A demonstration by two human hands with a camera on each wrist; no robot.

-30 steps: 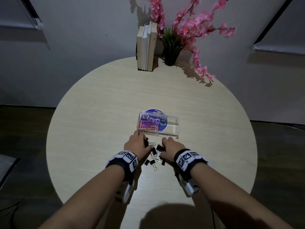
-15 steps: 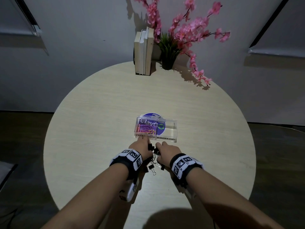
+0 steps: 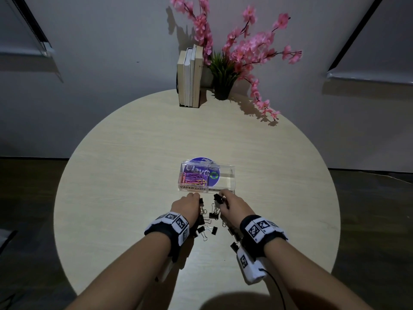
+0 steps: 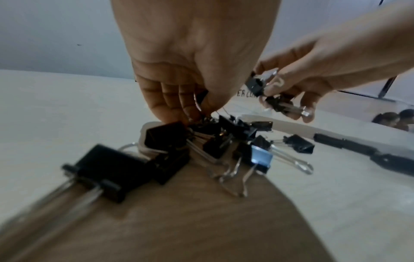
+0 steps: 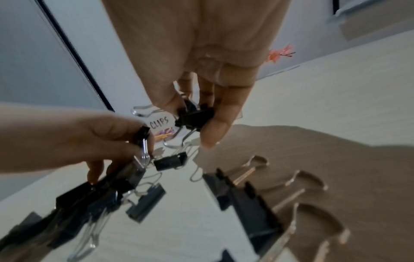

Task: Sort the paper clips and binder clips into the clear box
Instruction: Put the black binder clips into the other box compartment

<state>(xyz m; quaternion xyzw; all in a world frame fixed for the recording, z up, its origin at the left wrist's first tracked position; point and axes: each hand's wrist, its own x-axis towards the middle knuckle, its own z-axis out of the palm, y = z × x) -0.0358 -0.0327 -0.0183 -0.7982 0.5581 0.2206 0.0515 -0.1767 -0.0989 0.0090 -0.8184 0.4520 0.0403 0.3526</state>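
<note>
1. I see the round table with the clear box standing just beyond both of my hands, its long side running left to right across my view. The left compartment holds the coloured paper clips; the right one, with a partly hidden label beginning "BIND", looks empty from here.
2. The binder clips lie scattered on the table between and under my wrists, nearer to me than the box, handles pointing every which way.
3. My right hand is lifted off the table and is the nearer one to the right compartment, which lies straight ahead of its fingertips. Thumb and fingers pinch a black clip by its body, wire handles hanging down (a second clip seems tucked lower in the same hand, seen from the left wrist).
4. My left hand is lower, fingers curled down into the heap and closed on a clip by its handle.
5. I judge the next move to be a short carry forward and slightly right, over the near wall.
</note>
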